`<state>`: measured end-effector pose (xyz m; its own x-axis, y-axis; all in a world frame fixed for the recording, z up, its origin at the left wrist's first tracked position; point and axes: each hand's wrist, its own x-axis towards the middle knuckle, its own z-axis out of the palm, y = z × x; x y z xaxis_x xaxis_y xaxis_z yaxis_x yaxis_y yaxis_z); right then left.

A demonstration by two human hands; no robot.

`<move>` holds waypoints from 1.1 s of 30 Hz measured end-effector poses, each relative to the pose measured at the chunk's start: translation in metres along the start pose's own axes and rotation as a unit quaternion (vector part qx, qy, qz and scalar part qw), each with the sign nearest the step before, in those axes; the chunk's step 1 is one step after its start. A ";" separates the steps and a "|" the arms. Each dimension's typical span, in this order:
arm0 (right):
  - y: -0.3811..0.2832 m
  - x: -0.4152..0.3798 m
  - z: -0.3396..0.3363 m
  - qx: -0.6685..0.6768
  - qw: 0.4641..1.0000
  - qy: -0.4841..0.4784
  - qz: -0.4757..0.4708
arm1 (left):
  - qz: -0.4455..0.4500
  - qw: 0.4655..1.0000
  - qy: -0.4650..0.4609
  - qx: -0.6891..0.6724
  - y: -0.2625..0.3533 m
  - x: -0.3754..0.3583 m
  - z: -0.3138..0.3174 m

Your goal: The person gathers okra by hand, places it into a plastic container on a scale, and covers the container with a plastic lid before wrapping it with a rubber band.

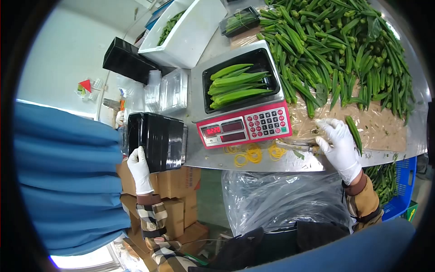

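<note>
My left hand (138, 169), in a white glove, grips the near edge of a stack of black trays (156, 140) at the table's left end. My right hand (339, 141), also gloved, holds one okra pod (354, 131) over the table near its front edge. Between the hands stands a red scale (247, 126) whose display reads 0220. On the scale rests a black tray of okra (238, 84) with several pods lying side by side.
A big heap of loose okra (335, 45) covers the table's far right. Yellow rubber bands (251, 153) lie before the scale. Clear lids (167, 90), a white tub (190, 31), cardboard boxes (176, 199), a plastic bag (281, 199) and a blue crate (401, 190) surround the table.
</note>
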<state>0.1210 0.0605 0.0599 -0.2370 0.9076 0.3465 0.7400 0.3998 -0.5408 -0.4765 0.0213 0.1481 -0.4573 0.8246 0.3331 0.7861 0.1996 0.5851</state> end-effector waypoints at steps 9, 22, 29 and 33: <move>-0.012 0.006 -0.002 0.062 0.998 -0.015 0.002 | 0.240 0.927 0.288 0.019 0.146 -0.017 0.030; -0.034 0.044 -0.035 0.355 0.928 0.046 0.107 | 0.351 0.886 0.254 0.166 0.213 -0.006 0.030; -0.004 0.022 -0.010 0.296 0.946 0.014 0.129 | 0.178 0.862 0.079 0.469 0.062 -0.016 0.002; -0.006 0.031 -0.007 0.309 0.942 0.031 0.125 | 0.154 0.912 0.042 0.377 0.063 -0.029 0.003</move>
<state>0.1142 0.0850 0.0789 -0.0535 0.9817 0.1826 0.2550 0.1902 -0.9481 -0.4124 0.0122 0.1731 -0.1713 0.8657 0.4703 0.9306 0.2990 -0.2113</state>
